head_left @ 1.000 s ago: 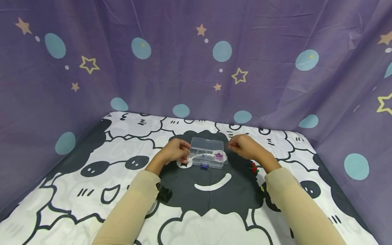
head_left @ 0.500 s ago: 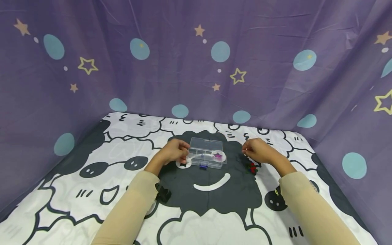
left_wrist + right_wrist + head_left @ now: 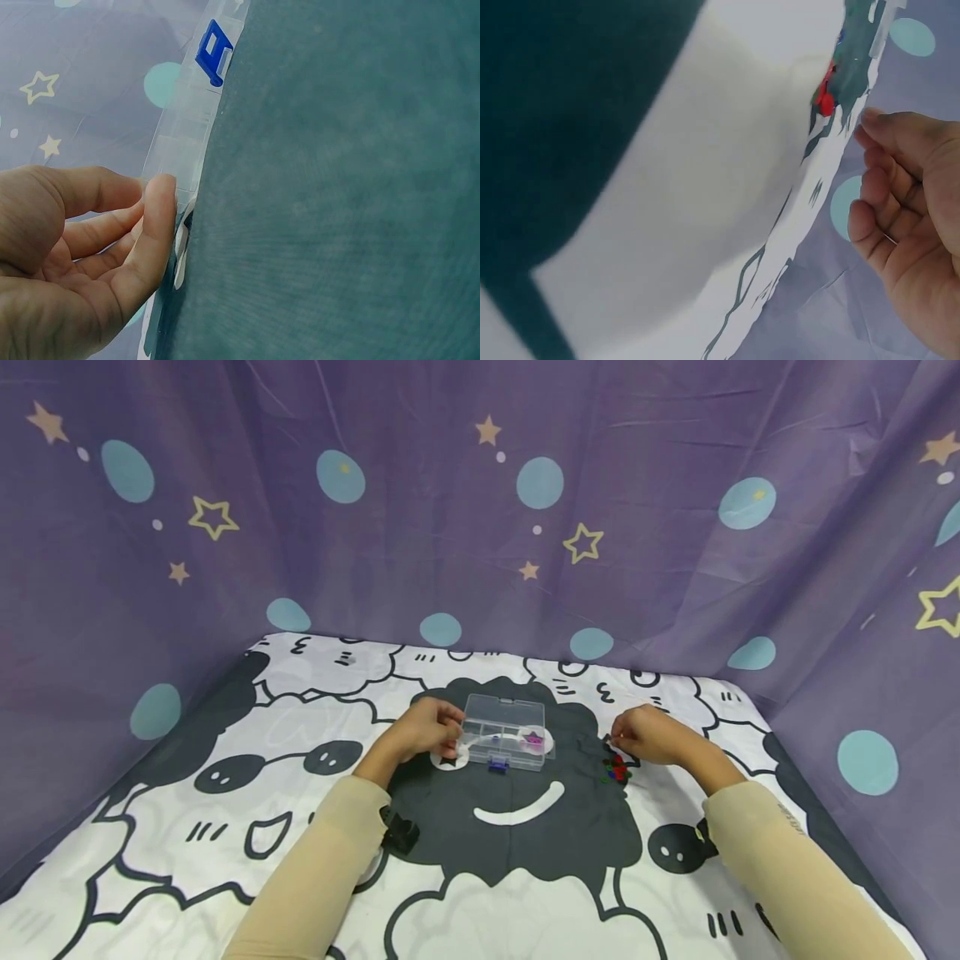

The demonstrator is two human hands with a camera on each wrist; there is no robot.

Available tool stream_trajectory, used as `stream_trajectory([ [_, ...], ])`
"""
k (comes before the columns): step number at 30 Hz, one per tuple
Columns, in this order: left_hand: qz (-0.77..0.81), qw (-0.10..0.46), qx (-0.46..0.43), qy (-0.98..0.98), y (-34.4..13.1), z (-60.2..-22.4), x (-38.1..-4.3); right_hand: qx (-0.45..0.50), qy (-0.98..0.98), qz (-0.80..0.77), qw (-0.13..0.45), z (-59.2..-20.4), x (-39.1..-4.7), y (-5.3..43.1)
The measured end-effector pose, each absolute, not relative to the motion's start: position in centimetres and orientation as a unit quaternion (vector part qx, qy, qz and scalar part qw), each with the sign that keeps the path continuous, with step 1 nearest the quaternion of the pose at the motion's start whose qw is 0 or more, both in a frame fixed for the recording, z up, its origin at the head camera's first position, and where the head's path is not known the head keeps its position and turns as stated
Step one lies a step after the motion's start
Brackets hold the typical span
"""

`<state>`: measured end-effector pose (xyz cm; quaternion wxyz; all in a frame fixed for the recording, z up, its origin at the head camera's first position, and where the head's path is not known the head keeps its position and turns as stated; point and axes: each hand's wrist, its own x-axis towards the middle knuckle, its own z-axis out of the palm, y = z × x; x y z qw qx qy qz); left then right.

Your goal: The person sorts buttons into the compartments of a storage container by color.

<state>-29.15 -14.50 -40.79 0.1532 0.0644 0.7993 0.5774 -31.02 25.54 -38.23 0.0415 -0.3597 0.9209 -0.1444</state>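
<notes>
A clear plastic compartment box (image 3: 504, 732) with its lid raised stands on the dark part of the cloth. A blue latch (image 3: 498, 766) is at its front, also seen in the left wrist view, where the latch (image 3: 214, 52) hangs loose. My left hand (image 3: 427, 728) pinches the box's left end between thumb and finger. My right hand (image 3: 647, 735) hovers just behind a small heap of red, green and blue pieces (image 3: 618, 771). Its fingers (image 3: 881, 184) are loosely bent, and I see nothing between them. A purple bit (image 3: 533, 738) shows at the box's right end.
The table wears a cloth (image 3: 517, 910) printed with cartoon sheep. A purple curtain (image 3: 450, 543) with stars and blue spots hangs behind it and on both sides. A black device (image 3: 401, 833) sits by my left wrist.
My right hand has moved right, away from the box, and come down beside the small coloured pieces. My left hand has stayed at the box's left end.
</notes>
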Motion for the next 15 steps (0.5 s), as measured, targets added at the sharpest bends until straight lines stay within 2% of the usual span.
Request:
stream_trajectory([
  [9,0.58,0.154,0.061,0.797,-14.5,-40.6,-29.0,-0.387,0.912,-0.117,0.059,-38.9,-30.9,25.8],
  [15,0.578,0.154,0.058,0.799,-14.5,-40.8,-29.0,-0.404,0.908,-0.099,0.044,-39.3,-30.8,25.8],
])
